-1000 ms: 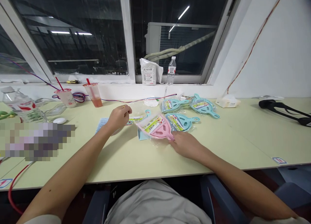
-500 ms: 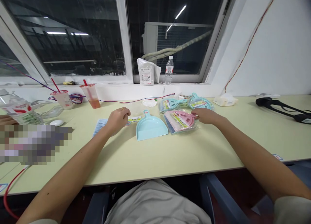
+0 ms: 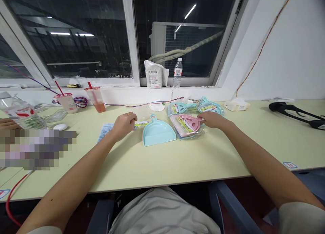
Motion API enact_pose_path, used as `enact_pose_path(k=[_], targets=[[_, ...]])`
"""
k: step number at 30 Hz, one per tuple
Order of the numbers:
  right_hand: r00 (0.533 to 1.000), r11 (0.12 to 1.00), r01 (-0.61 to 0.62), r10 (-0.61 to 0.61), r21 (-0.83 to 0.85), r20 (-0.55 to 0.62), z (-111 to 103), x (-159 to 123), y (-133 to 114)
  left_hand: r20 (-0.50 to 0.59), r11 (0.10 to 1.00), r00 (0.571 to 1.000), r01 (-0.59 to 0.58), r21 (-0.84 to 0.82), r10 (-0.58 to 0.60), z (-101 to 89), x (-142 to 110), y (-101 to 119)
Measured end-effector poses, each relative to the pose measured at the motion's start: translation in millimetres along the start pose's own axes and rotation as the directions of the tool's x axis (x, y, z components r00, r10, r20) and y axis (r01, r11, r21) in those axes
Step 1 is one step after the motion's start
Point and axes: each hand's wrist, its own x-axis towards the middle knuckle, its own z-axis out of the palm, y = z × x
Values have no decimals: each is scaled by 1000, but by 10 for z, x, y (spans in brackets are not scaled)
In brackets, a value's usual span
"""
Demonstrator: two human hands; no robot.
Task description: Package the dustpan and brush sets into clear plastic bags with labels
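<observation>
My left hand [image 3: 124, 125] is closed, fingers curled, over the handle of a small blue brush [image 3: 105, 131]; its pale blue bristles show to the left, and most of the handle is hidden by the hand. Between my hands lies a light blue dustpan [image 3: 158, 132] on the table, its handle pointing away from me. My right hand [image 3: 210, 120] grips the handle end of a pink dustpan [image 3: 189, 123] in clear wrapping with a printed label. Something blue shows under the pink one. Behind it lie two wrapped teal dustpan sets [image 3: 181, 108] [image 3: 209, 106].
Two cups with red straws [image 3: 66, 103] [image 3: 98, 100] stand at the back left, near coiled cables [image 3: 80, 101]. A water bottle [image 3: 177, 73] and white package [image 3: 154, 76] sit on the sill. A tissue pack [image 3: 237, 104] and black strap-like object [image 3: 294, 114] lie right. Another person's hand [image 3: 8, 124] is far left.
The wrapped pink dustpan has shifted slightly left in my right hand's grip, over the blue thing below it. My left hand and the light blue dustpan stay in place.
</observation>
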Motion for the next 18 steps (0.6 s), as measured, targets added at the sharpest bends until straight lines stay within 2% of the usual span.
enact_pose_path(k=[9,13,15,18], targets=[[994,999,-50,52,-19,95,-5,6,-159,26,1000,1000,4,14,-4,1,-8,-1],[988,996,-91,90,4,122,-76,-47,-180,44,999,999,23,29,-24,-4,-7,20],[984,990,-144,144,-6,102,-156,-80,-224,64,998,997,33,45,-36,-5,3,10],[990,990,-141,141,-19,-32,-322,-95,-413,126,995,990,51,82,-61,0,24,-68]])
